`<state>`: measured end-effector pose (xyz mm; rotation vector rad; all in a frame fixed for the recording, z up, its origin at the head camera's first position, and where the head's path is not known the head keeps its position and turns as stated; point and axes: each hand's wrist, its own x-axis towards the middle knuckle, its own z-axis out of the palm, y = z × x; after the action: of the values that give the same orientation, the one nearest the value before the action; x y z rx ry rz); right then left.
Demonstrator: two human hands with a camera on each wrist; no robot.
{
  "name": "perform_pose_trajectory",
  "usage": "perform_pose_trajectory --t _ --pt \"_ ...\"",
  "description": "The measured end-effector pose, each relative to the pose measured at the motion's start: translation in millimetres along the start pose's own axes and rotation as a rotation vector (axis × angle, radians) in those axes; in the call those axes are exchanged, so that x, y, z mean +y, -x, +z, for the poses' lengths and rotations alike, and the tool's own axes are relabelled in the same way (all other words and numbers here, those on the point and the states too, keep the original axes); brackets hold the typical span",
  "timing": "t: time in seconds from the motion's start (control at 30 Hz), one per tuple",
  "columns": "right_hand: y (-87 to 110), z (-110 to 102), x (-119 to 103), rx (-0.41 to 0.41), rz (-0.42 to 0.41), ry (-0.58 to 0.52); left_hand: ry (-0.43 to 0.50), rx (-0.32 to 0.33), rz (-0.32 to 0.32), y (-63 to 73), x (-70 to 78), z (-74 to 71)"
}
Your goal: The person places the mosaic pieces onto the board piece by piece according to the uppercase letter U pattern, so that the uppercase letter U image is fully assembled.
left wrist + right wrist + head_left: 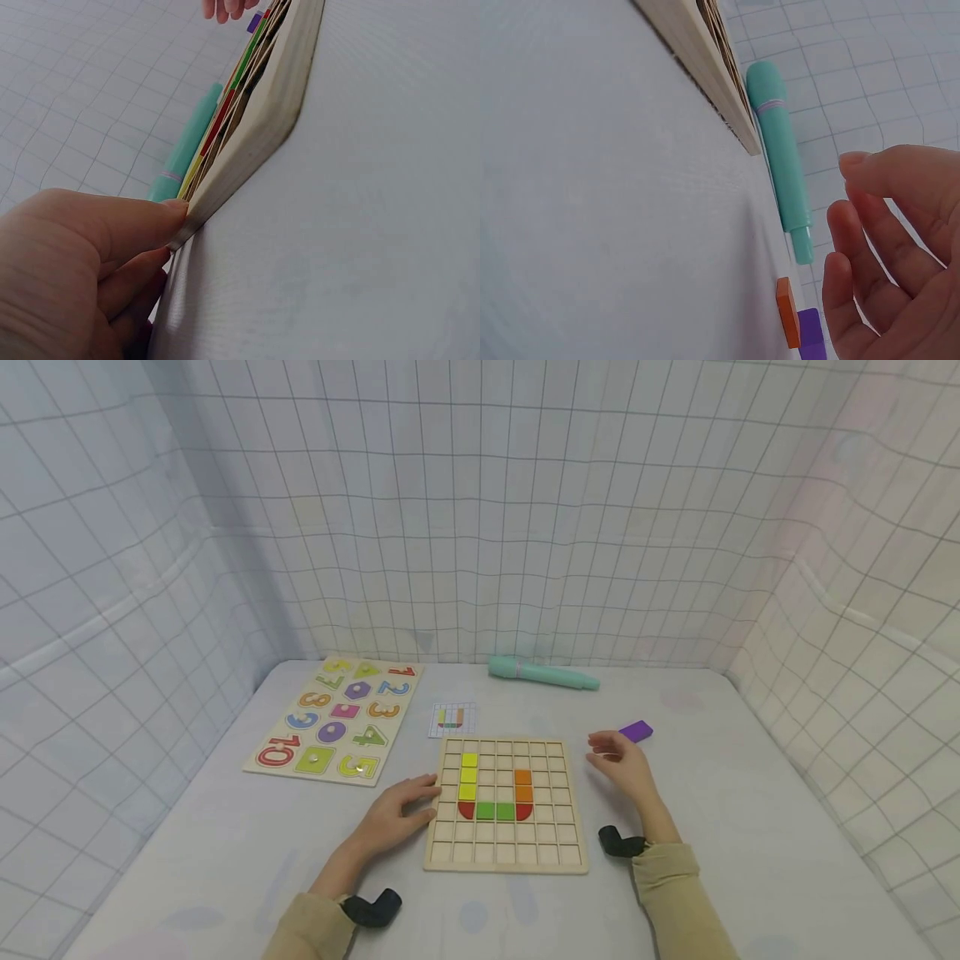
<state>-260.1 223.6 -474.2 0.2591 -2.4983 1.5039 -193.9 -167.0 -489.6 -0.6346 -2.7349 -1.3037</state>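
A wooden grid board (506, 867) lies in front of me. On it, yellow tiles (468, 776), green tiles (496, 812), red curved-edge tiles (466, 811) and orange tiles (523, 785) form a U. My left hand (393, 817) touches the board's left edge with thumb and fingertips, fingers fairly straight. To the right of the board, my right hand (624, 766) hovers with loosely bent fingers and nothing between them. Beyond it lies a purple block (637, 732). The right wrist view also has an orange block (788, 313) beside the purple one; the hand hides it in the head view.
A small pattern card (452, 720) printed with a coloured U lies behind the board. At the left stands out a number-and-shape puzzle board (330, 732), lying flat. A teal marker-shaped tube (543, 674) lies along the back, by the grid-patterned curtain (495, 527).
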Motion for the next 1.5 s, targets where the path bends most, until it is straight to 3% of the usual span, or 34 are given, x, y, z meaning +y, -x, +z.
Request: perform_pose_trajectory --t 0.3,0.7,1.5 --pt "0.9 0 6 0.042 0.034 0.015 0.002 -0.003 -0.021 0.0 0.4 0.1" --pt "2.8 3 10 0.177 0.083 0.055 0.010 -0.010 -0.014 -0.3 0.2 -0.4" --pt "4.9 3 21 0.203 0.168 0.116 0.015 -0.002 0.012 0.2 1.1 -1.7"
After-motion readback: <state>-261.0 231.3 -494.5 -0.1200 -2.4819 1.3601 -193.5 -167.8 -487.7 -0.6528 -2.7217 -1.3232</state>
